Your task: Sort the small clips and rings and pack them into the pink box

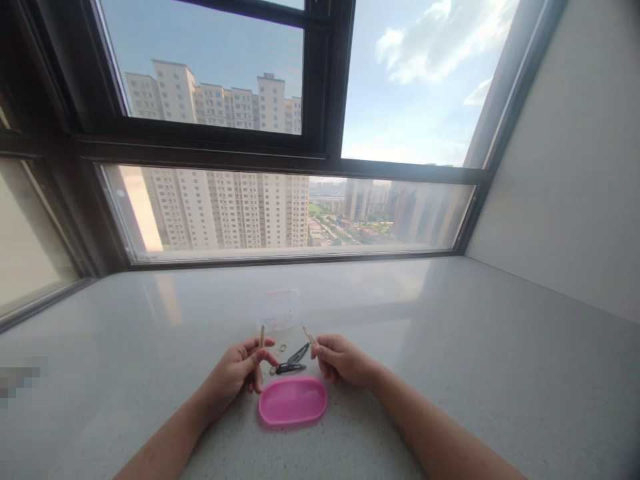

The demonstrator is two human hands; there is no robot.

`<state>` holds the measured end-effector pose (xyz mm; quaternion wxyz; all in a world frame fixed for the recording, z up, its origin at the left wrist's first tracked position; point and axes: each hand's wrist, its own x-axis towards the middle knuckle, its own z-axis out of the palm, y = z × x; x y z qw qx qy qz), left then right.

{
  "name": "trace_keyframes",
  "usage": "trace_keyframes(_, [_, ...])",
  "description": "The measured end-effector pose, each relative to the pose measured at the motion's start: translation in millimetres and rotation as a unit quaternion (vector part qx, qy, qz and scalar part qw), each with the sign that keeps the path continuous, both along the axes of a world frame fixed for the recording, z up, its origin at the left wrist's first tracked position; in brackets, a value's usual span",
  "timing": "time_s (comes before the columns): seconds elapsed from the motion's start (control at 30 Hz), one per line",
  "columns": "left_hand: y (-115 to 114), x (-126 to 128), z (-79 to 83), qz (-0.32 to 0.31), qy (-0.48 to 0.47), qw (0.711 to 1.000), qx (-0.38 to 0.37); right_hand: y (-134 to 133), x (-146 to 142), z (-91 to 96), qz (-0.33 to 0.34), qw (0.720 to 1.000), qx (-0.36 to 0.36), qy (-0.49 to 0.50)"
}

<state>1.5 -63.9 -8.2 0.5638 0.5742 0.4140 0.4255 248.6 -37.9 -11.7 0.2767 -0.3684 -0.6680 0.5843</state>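
Observation:
Between the finger and thumb of my left hand [245, 363] stands a beige hair clip [263, 335], held upright. My right hand [340, 359] pinches a second beige hair clip [309, 335], which tilts up to the left. Black snap hair clips [291, 367] lie on the white surface between the hands. Small rings, probably hair ties [283, 347], sit just behind them. Nearest to me is a pink oval tray [293, 402], with nothing visible inside, a little in front of both hands.
A clear plastic bag [278, 309] lies flat behind the clips. The speckled white sill [450, 373] runs back to a dark-framed window [295, 263]. A pale wall [565, 167] rises on the right. Something blurred out is at the far left edge.

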Motion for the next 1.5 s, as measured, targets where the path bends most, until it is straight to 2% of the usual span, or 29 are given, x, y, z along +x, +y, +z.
trace_keyframes(0.23, [2.1, -0.3, -6.5, -0.010, -0.032, 0.999, -0.012, 1.5, 2.6, -2.3, 0.019, 1.000, 0.001, 0.009])
trace_keyframes(0.4, [1.2, 1.6, -4.1, -0.009, -0.048, 0.998, -0.029, -0.9, 1.9, 0.4, 0.014, 1.000, 0.002, 0.011])
trace_keyframes(0.93, [3.6, -0.1, -13.4, -0.028, 0.002, 1.000, 0.003, -2.7, 0.5, 6.6, -0.005, 1.000, -0.008, 0.021])
trace_keyframes(1.5, [-0.5, 1.6, -6.9, -0.007, 0.021, 1.000, 0.013, -2.7, 2.4, 6.0, -0.008, 0.999, -0.016, 0.036])
